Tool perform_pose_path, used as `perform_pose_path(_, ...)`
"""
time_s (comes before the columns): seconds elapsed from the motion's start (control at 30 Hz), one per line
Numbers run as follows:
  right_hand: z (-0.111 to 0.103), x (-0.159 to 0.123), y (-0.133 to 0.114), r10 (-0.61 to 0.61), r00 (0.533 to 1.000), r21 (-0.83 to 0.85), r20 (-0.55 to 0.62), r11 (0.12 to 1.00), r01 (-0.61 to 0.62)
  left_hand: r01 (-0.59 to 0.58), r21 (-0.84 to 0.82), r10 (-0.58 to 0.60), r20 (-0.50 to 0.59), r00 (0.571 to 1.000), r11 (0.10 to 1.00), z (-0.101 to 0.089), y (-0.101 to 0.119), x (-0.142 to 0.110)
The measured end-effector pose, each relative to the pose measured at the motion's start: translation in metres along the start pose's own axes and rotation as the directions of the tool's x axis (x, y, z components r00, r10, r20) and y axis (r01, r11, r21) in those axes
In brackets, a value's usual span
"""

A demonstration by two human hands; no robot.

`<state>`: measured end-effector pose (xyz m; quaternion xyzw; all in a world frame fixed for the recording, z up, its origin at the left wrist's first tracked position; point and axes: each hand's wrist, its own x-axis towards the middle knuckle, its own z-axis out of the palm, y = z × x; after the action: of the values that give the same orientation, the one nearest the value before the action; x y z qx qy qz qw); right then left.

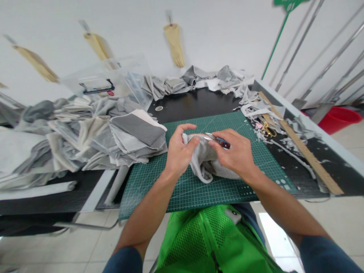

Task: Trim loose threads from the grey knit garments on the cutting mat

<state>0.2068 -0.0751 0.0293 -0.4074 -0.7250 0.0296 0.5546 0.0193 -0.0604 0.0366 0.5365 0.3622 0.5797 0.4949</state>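
One gray cloth (pixel 204 155) was bunched at the center of the frame, over the green gridded cutting mat (pixel 148 189), between my two hands. The fingers of my left hand (pixel 180 149) were clamped on its upper edge, the thumb pressed on the fabric and the index finger arched away from it. My right hand (pixel 237 149) had its fingers closed around a small cutter (pixel 223 141) with a dark handle, its silvery tip at that same edge.

At the left of the frame, gray and white cloths (pixel 133 131) were heaped in front of a clear plastic box (pixel 98 85). Toward the right, gold-handled scissors (pixel 267 130) lay among pale scraps (pixel 251 106) on the black desk (pixel 193 102), beside a long wooden strip (pixel 307 151). Farther right, a red bucket (pixel 339 119) stood beyond the desk. Yellow gloves (pixel 174 43) hung along the wall at the upper left and top.
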Motion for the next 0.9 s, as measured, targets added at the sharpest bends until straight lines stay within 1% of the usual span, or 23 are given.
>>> perform_pose_path(0.33, -0.0001, -0.0001, -0.0005, -0.048, 0.999, -0.009, -0.007, 0.999, 0.048, -0.013, 0.068, 0.013, 0.002, 1.000, 0.998, -0.0010, -0.0012, -0.0009)
perform_pose_path(0.53, 0.0008, -0.0015, 0.0038, -0.079, 0.997, -0.025, -0.006, 0.997, 0.078, 0.000, 0.061, 0.000, -0.001, 1.000, 0.998, 0.0003, -0.0002, -0.0014)
perform_pose_path(0.73, -0.0013, -0.0011, 0.0012, -0.020, 0.999, -0.036, -0.027, 0.999, 0.019, 0.010, 0.050, -0.010, -0.017, 1.000, 0.999, 0.0007, 0.0000, 0.0001)
perform_pose_path(0.9, 0.0002, -0.0020, -0.0016, -0.012, 1.000, -0.027, -0.003, 1.000, 0.011, 0.013, 0.101, -0.010, -0.027, 1.000, 0.995, -0.0005, -0.0016, -0.0005)
